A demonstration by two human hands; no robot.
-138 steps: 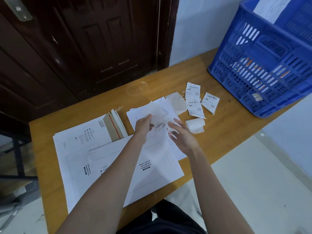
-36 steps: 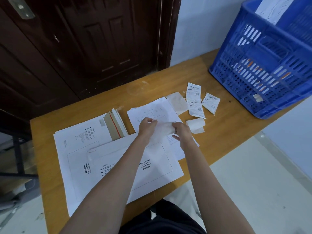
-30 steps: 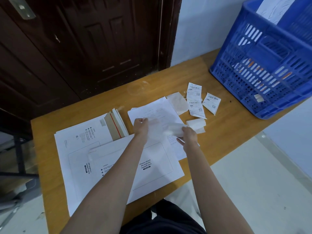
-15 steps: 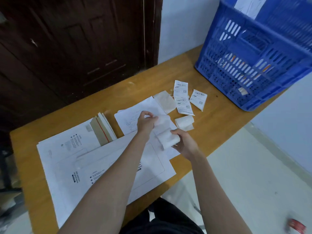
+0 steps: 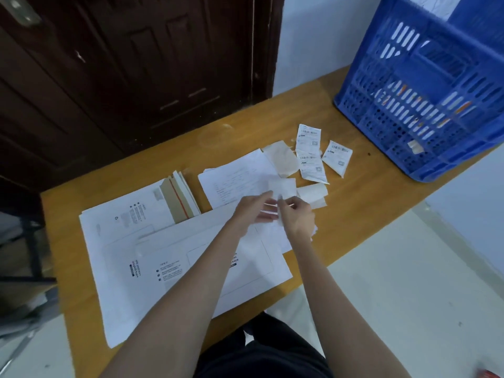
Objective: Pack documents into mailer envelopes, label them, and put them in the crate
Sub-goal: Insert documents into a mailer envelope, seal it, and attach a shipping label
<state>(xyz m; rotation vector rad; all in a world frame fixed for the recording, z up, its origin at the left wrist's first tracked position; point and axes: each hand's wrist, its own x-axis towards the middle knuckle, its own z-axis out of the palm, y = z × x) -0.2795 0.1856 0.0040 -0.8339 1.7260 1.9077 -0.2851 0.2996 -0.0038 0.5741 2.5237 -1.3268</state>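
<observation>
On a table (image 5: pixel 354 214), a stack of mailer envelopes (image 5: pixel 163 255) lies at the near left, with a bundle of folded mailers (image 5: pixel 178 199) resting on its far edge. Just right of the bundle lies a sheet of documents (image 5: pixel 234 178), and beyond its right corner several labels (image 5: pixel 311 151) lie close together, with a crate (image 5: pixel 425 105) farther right at the table's far right end. The left hand (image 5: pixel 252 210) and right hand (image 5: pixel 296 216) meet over the near edge of the documents, with a small paper slip (image 5: pixel 282 188) between them.
</observation>
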